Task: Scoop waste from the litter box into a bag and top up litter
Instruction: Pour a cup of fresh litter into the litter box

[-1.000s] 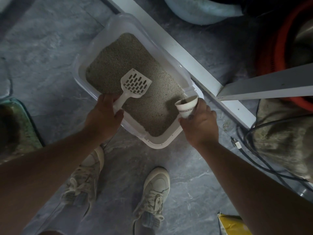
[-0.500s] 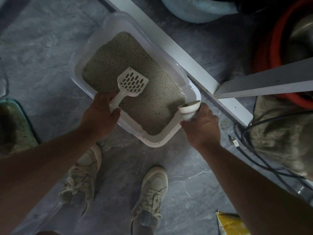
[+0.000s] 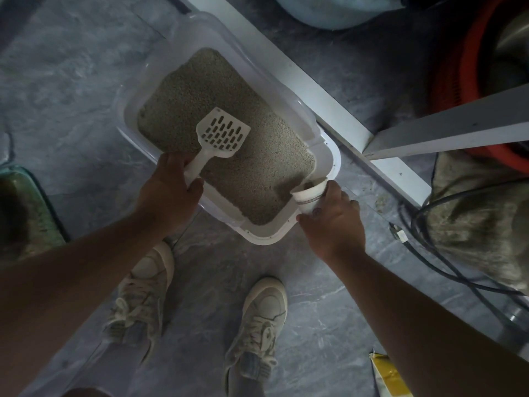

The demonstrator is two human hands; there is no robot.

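Observation:
A white litter box (image 3: 289, 233) filled with grey-beige litter (image 3: 217, 110) lies on the floor ahead of my feet. My left hand (image 3: 169, 193) grips the handle of a white slotted scoop (image 3: 223, 136), whose blade hovers flat over the litter with nothing on it. My right hand (image 3: 332, 222) holds a small white paper cup (image 3: 310, 196) tipped sideways over the box's near right corner, its mouth facing the litter. A darker patch of litter lies right at the cup's mouth.
A white frame bar (image 3: 337, 110) runs diagonally just behind the box. Black cables (image 3: 429, 253) and a brown sack (image 3: 481, 219) lie to the right, an orange basket (image 3: 458, 67) beyond. A yellow bag corner (image 3: 386, 376) shows bottom right. A green tray (image 3: 31, 213) is at left. My shoes (image 3: 257, 328) stand below.
My right hand has tipped the cup further over and lowered it toward the box's corner. The scoop in my left hand stays about where it was over the litter.

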